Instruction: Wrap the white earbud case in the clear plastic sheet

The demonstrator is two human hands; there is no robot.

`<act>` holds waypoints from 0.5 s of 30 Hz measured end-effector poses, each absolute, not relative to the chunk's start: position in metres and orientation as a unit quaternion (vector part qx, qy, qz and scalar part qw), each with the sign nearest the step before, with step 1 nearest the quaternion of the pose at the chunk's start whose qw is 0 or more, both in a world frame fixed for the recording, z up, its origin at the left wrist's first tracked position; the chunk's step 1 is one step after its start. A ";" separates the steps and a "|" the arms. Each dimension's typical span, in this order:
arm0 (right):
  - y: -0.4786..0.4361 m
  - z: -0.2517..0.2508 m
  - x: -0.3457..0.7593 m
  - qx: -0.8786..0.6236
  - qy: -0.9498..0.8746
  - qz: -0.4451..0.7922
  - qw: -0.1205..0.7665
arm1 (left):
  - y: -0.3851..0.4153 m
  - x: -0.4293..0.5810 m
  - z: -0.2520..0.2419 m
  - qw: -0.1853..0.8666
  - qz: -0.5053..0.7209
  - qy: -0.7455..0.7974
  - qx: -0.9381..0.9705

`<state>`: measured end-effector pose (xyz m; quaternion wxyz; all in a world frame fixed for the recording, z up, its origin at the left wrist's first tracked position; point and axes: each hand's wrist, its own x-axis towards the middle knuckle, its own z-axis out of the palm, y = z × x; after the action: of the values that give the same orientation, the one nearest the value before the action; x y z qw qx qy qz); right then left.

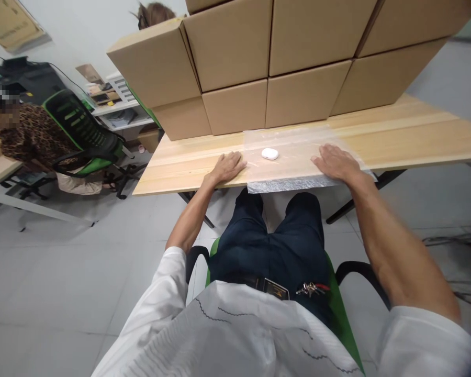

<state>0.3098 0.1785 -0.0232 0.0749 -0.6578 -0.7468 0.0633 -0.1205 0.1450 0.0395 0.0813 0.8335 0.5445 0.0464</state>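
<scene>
I have my left hand (228, 167) lying flat and open, palm down, on the wooden table (396, 131) at the left edge of a bubble-wrap sheet (298, 162), gripping nothing. My right hand (337, 162) lies equally flat and open on the sheet's right part, holding nothing. A small white earbud case (270, 153) sits on the sheet between my hands, nearer the left, with stacked cardboard boxes (267, 63) just beyond.
</scene>
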 end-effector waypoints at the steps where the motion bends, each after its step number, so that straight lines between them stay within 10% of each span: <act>1: 0.178 -0.023 0.310 -0.658 -0.747 0.065 0.077 | 0.149 -0.125 0.040 0.082 0.041 0.549 0.831; 15: 0.158 -0.005 0.298 -0.663 -0.738 0.087 0.091 | 0.166 -0.145 0.037 0.008 0.014 0.605 0.796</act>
<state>0.2979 0.1582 -0.0053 0.0913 -0.6631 -0.7378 0.0873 -0.1450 0.1662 0.0365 0.0084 0.7957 0.6055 0.0139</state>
